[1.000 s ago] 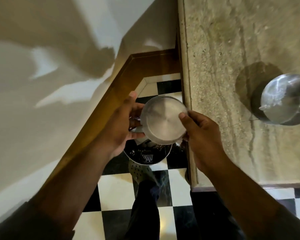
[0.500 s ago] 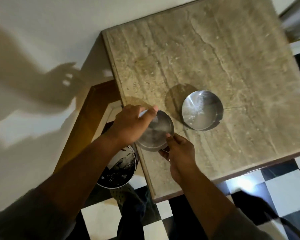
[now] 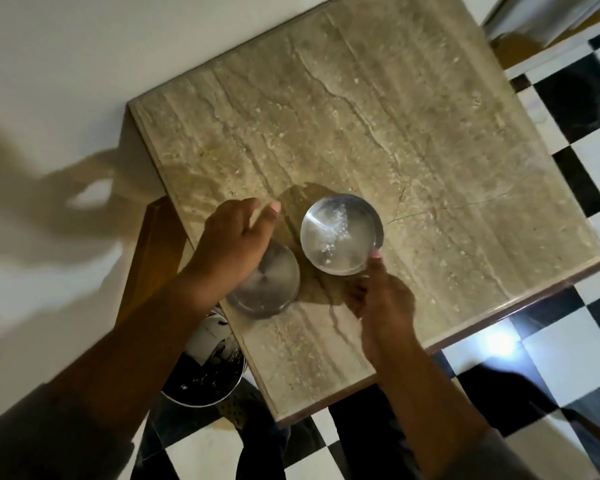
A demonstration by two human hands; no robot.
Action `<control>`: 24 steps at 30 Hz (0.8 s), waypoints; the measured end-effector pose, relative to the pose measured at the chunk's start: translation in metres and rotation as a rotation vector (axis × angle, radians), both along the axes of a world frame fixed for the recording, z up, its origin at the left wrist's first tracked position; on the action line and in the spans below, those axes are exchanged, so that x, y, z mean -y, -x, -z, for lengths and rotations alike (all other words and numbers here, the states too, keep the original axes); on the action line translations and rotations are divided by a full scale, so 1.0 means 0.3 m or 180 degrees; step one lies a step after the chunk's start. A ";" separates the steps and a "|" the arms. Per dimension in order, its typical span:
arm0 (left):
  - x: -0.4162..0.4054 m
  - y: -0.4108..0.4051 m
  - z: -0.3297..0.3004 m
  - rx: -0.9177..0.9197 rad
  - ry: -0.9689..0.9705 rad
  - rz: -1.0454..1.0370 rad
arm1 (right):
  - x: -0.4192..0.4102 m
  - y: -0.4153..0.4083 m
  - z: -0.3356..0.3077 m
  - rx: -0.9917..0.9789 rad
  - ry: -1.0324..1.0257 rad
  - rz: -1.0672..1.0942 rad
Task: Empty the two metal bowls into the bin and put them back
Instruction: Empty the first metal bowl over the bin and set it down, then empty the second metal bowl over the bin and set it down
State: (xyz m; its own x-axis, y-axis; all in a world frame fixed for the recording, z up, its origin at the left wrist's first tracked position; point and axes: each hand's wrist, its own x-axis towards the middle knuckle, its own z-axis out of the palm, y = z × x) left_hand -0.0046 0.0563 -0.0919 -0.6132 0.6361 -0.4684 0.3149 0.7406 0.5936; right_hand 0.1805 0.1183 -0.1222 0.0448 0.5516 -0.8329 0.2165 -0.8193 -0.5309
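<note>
No brand, label or writing was legible on any item. Compared with half a second before, the near bowl (image 3: pixel 267 285) had come down from above the desk edge to the stone desk (image 3: pixel 413 140), close to its left edge; the left hand (image 3: pixel 232 244) lay over its far side with the fingers (image 3: pixel 257 209) spread and extended past the rim, palm on the metal, not clamped around it; whether the bowl was fully seated could not be told. The right hand (image 3: pixel 383 299) had shifted from that bowl to the second bowl (image 3: pixel 342 233), which stood upright on the desk just beside the first; its fingertips touched the near right rim in a light, partly closed pinch, and the bowl had not been lifted. Pale residue or glare showed inside the second bowl. The bin (image 3: pixel 205 368), dark inside, stood on the floor below the desk's left edge. The desk top was veined beige stone with a dark moulded border; the floor (image 3: pixel 568 358) was black and white chequered tile; the wall (image 3: pixel 66 81) was plain white and carried arm shadows.
</note>
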 end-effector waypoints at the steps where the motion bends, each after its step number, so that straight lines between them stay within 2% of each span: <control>1: -0.046 -0.014 -0.003 0.0085 -0.0059 0.0049 | -0.052 -0.026 -0.003 0.0044 -0.0103 0.0081; 3: -0.150 -0.052 -0.008 0.0261 -0.0031 0.0153 | -0.138 -0.049 -0.003 -0.0045 -0.0187 -0.0111; 5: -0.226 -0.078 0.013 0.0487 0.0169 0.0140 | -0.178 -0.025 0.017 -0.0023 -0.0192 -0.0594; 7: -0.271 -0.102 0.038 0.0732 0.0402 0.0006 | -0.199 -0.001 0.038 0.0423 -0.0587 -0.1338; 9: -0.292 -0.120 0.029 0.0747 0.0438 -0.0006 | -0.209 0.009 0.049 0.0645 -0.0851 -0.1720; 11: -0.285 -0.117 0.010 0.0778 0.0373 -0.0161 | -0.215 0.009 0.045 0.0637 -0.0835 -0.1761; 18: -0.161 -0.035 -0.096 0.1437 0.0022 -0.0796 | -0.179 0.033 -0.084 0.0358 -0.0765 -0.1725; 24: 0.115 0.104 -0.195 0.1682 0.0000 -0.1314 | -0.037 0.142 -0.222 -0.0713 -0.0055 -0.1788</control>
